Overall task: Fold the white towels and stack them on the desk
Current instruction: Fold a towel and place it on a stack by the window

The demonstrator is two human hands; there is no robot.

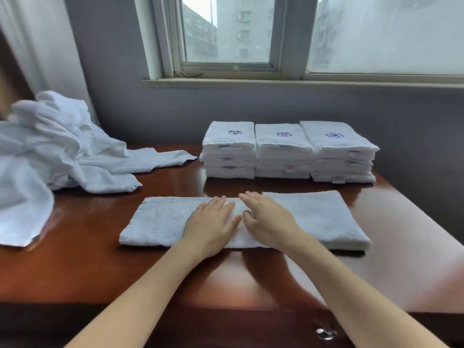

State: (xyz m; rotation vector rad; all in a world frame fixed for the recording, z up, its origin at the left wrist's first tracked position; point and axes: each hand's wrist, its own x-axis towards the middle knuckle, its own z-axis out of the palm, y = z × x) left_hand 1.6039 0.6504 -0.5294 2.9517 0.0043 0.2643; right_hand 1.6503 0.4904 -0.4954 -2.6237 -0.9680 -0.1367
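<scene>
Both hands down flat on the cloth: the left hand (213, 222) and the right hand (267, 217) lie side by side at the middle of a long white terry towel folded into a strip (324, 217), fingers straight and pressing down, gripping nothing. That strip lies crosswise on the glossy reddish-brown wooden desk (100, 267), near the front edge. Behind it, against the grey wall, three neat stacks of folded white towels with blue embroidered emblems (283, 151) stand touching one another in a row. Off to the left, a rumpled heap of unfolded white towels (55, 156) sprawls over the desk's corner, one loose end trailing toward the stacks. Above, a grey-framed window (283, 61) shows hazy buildings.
</scene>
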